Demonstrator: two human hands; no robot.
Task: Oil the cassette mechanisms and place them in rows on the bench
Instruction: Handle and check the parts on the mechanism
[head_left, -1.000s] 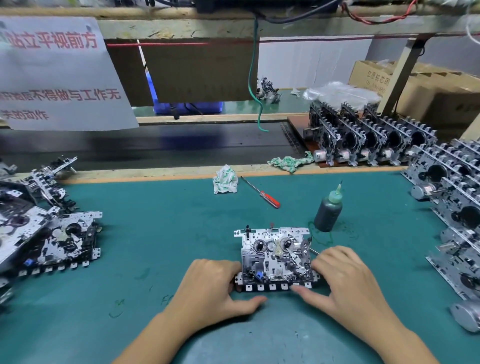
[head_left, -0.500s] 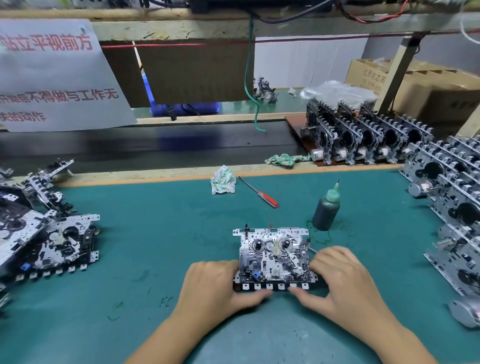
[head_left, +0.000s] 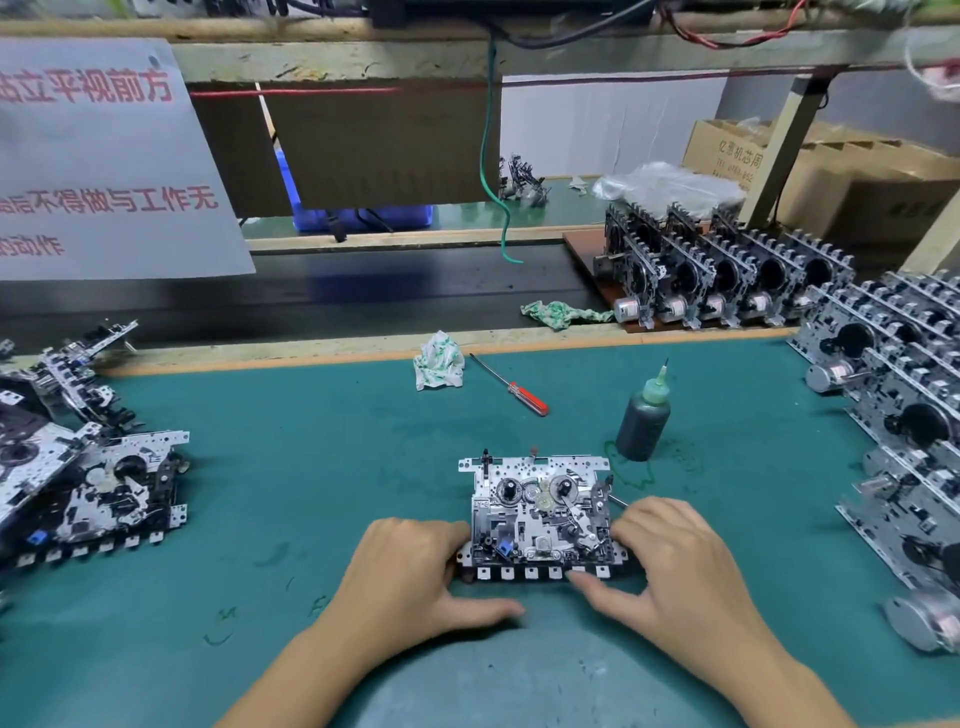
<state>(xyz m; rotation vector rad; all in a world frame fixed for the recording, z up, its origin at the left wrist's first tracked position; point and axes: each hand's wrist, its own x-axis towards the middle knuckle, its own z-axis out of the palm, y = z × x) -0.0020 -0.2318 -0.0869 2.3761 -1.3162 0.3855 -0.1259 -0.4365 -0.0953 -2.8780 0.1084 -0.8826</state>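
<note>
A silver cassette mechanism (head_left: 537, 514) lies flat on the green mat (head_left: 322, 467) in front of me, key tabs toward me. My left hand (head_left: 410, 582) grips its left edge, thumb stretched along the mat below the keys. My right hand (head_left: 675, 571) holds its right edge, fingers curled over the side and thumb at the front keys. A dark oil bottle (head_left: 644, 418) with a green needle cap stands upright just behind the mechanism on the right.
A heap of mechanisms (head_left: 78, 467) lies at the left. Rows of upright mechanisms (head_left: 914, 431) fill the right edge and a board (head_left: 722, 275) at the back right. A red-handled screwdriver (head_left: 511, 385), crumpled rags (head_left: 438, 361) and cardboard boxes (head_left: 857, 176) sit farther back.
Both hands have closed in a little on the mechanism, the left thumb sliding right under the keys. The mechanism has stayed in place.
</note>
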